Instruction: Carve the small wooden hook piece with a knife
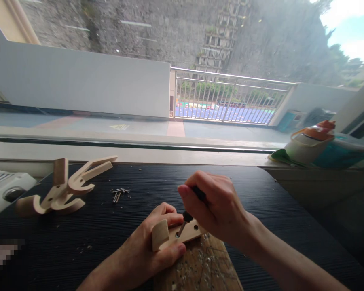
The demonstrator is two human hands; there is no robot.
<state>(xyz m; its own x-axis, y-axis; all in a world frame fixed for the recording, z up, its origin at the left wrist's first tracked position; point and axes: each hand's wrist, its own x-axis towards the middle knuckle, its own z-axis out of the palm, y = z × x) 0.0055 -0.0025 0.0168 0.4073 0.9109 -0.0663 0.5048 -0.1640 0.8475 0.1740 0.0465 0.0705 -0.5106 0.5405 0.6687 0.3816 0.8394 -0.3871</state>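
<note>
My left hand (pixel 151 246) is closed around a small pale wooden piece (pixel 191 232) and presses it down on a scarred wooden board (pixel 206 266). My right hand (pixel 215 210) is wrapped round a black-handled screwdriver (pixel 188 217). The screwdriver's tip stands in a hole of the wooden piece. A second hole shows near the piece's right end.
Several curved wooden parts (pixel 66 188) lie at the left on the black ribbed mat (pixel 261 210), with loose screws (pixel 119 193) beside them. A white device (pixel 4 190) sits at the far left. On the windowsill at the right lies a bag with a container (pixel 312 145).
</note>
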